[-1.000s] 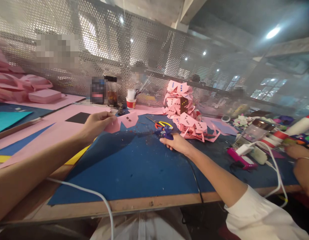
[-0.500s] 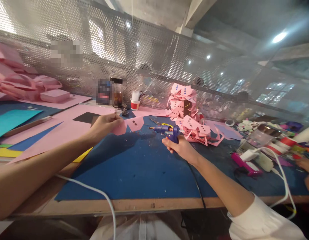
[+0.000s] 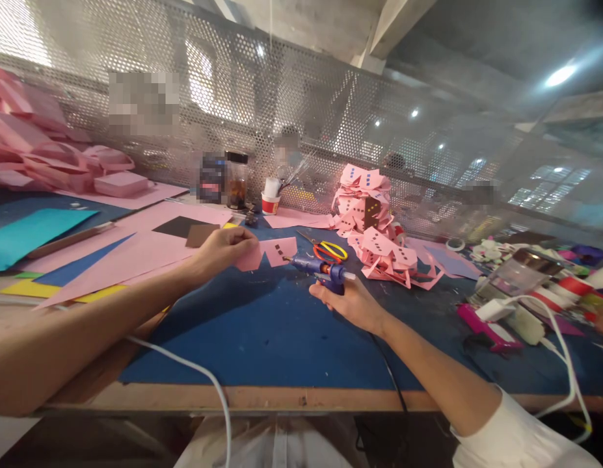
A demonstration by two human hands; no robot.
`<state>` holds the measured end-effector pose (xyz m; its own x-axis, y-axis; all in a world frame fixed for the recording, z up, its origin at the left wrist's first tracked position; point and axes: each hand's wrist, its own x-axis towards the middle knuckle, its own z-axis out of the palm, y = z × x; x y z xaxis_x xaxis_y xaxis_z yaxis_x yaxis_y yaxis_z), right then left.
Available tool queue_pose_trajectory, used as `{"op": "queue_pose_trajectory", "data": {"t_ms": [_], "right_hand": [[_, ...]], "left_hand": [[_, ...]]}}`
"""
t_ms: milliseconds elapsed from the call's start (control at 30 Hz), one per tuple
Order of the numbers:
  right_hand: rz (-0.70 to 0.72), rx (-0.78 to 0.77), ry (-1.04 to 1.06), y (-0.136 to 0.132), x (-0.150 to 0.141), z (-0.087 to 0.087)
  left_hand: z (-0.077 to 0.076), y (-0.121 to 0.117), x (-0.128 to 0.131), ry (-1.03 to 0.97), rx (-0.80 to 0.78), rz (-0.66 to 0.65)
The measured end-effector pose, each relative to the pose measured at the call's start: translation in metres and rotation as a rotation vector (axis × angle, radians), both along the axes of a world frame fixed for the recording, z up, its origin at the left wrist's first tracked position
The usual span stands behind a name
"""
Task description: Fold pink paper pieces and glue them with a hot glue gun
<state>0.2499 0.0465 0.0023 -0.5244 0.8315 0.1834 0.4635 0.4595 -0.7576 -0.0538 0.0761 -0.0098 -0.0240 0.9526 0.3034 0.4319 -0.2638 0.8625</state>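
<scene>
My left hand (image 3: 231, 250) pinches a pink paper cutout (image 3: 280, 251) by its left end. Small dark squares mark the cutout's right part. A blue hot glue gun (image 3: 313, 265) is gripped in my right hand (image 3: 354, 302), its nozzle pointing left at the cutout's right portion; whether the tip touches the paper I cannot tell. Out of the gun's back sticks a white glue stick. Just behind the gun lie scissors (image 3: 330, 250) with red and yellow handles. To the right of them rises a stack of pink dotted paper pieces (image 3: 374, 208).
Pink sheets (image 3: 130, 260), a teal sheet (image 3: 38, 237) and a pink heap (image 3: 42, 143) are on the left. A paper cup (image 3: 270, 203) and a jar (image 3: 237, 182) stand by the perforated metal screen. A magenta device (image 3: 489, 328) and white cables lie right.
The glue gun has moved left, closer to the cutout, and its nozzle is now by the dark squares. The scissors, partly hidden before, show more fully.
</scene>
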Motion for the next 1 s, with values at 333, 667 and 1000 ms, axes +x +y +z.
{"op": "queue_pose_trajectory", "data": {"t_ms": [333, 667, 1000], "right_hand": [[-0.014, 0.232, -0.081, -0.0018, -0.0022, 0.0025], [-0.007, 0.368, -0.171, -0.0002, -0.0026, -0.0023], [-0.003, 0.378, -0.185, 0.0017, -0.0026, -0.003]], "left_hand": [[0.0004, -0.0022, 0.001, 0.023, -0.002, -0.009], [0.0019, -0.0039, 0.0029, 0.053, 0.011, -0.003], [0.0045, -0.0063, 0.0055, 0.043, 0.006, -0.022]]}}
